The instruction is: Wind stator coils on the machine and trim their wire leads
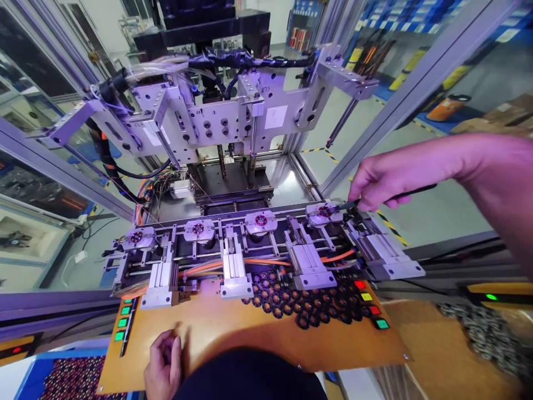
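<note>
My right hand point(383, 180) grips a slim dark hand tool point(410, 193). The tool's tip reaches the rightmost round part point(323, 211), which sits in a metal holder point(312, 220) on the machine. Three similar round parts, a left one point(136, 237), a second point(198, 229) and a third point(261, 220), sit in holders along the same row. Low on the orange-brown board point(216, 328), my left hand point(164, 361) rests with curled fingers and the thumb alongside, and nothing shows in it.
Many dark ring-shaped parts point(308, 303) lie on the board behind its front edge. Coloured buttons point(382, 324) line both sides. Above the holders hangs a plate with metal arms point(229, 119). A blue bin point(29, 372) of small parts stands lower left, and metal parts point(487, 339) lie right.
</note>
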Available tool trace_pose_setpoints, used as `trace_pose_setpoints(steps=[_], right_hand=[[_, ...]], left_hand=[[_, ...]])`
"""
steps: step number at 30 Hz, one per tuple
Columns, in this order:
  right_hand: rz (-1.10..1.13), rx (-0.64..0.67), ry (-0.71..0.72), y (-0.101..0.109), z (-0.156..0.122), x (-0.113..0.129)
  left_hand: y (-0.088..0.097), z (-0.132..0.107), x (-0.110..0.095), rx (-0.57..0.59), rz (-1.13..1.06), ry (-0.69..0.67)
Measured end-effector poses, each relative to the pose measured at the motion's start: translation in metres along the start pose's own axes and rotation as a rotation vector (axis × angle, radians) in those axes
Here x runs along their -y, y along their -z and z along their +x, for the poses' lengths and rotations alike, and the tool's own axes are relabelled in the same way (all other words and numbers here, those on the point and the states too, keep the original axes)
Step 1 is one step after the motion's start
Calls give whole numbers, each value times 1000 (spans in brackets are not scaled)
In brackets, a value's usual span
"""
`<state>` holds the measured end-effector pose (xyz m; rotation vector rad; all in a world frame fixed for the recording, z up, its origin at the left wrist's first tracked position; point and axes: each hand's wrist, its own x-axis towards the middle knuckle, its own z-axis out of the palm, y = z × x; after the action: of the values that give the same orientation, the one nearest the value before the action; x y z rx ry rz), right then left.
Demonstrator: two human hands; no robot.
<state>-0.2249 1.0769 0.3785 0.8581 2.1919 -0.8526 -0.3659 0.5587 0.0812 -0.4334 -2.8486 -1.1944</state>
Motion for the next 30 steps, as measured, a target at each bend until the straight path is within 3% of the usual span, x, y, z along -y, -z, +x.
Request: trace_pose_setpoints(steps=[2, 4, 5, 8, 12, 14, 16, 18, 21, 26, 28, 30], right_hand=[[94, -27, 240, -12, -14, 8], [163, -48, 511, -42, -34, 25], [173, -41, 633, -64, -43, 36], [321, 177, 901, -154, -50, 70], [700, 262, 866, -286, 8, 102], [867, 230, 725, -333, 48, 112], [902, 132, 651, -363, 79, 119], [868, 53, 625, -380, 95, 122], [740, -84, 610, -392, 101, 117], [408, -374, 612, -403, 102, 89], [291, -423, 635, -400, 97, 76], [113, -509, 755, -384, 82, 65]], left_hand=[[-1, 1, 3, -9, -9, -9], [0, 3, 9, -7, -15, -27], [0, 5, 11, 5, -22, -38], [6, 9, 8, 82, -75, -77], [16, 4, -17, 297, -185, -153], [18, -3, -33, 463, -223, -207], [15, -11, -44, 591, -245, -239], [10, -19, -51, 623, -229, -236], [-2, -30, -52, 547, -64, -286], [-19, -44, -52, 449, 144, -371], [-17, -45, -53, 429, 161, -374], [-2, -39, -54, 394, 178, -390]])
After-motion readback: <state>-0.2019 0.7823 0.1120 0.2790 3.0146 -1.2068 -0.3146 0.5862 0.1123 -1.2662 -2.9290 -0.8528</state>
